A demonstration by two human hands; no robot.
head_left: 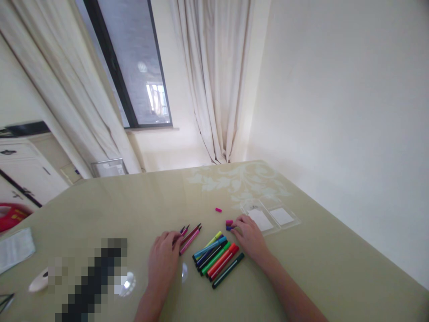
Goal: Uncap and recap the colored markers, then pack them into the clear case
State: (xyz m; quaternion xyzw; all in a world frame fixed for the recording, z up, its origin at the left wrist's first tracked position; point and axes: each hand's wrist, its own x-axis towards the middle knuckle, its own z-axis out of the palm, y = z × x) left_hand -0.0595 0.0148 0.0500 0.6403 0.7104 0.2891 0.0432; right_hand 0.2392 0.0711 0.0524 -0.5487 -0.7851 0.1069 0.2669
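Observation:
My left hand [165,251] is closed, its fingertips curled on a few uncapped felt-tip pens [190,241] with pink and dark red barrels and dark tips. Just how many it grips is hidden by the fingers. To the right, my right hand [250,235] pinches at a blue pen cap [229,228], with a pink cap [229,222] right beside it. Another pink cap [218,209] lies apart, farther back. Between the hands is a slanted row of capped felt-tip pens [217,257] in yellow, blue, green, orange, red and dark green.
An opened clear plastic case [281,216] with white inserts lies behind my right hand on the pale green table [117,205]. At left are a white mouse [38,281], a folded pale cloth [16,248] and a blurred dark strip. A wall borders the right side.

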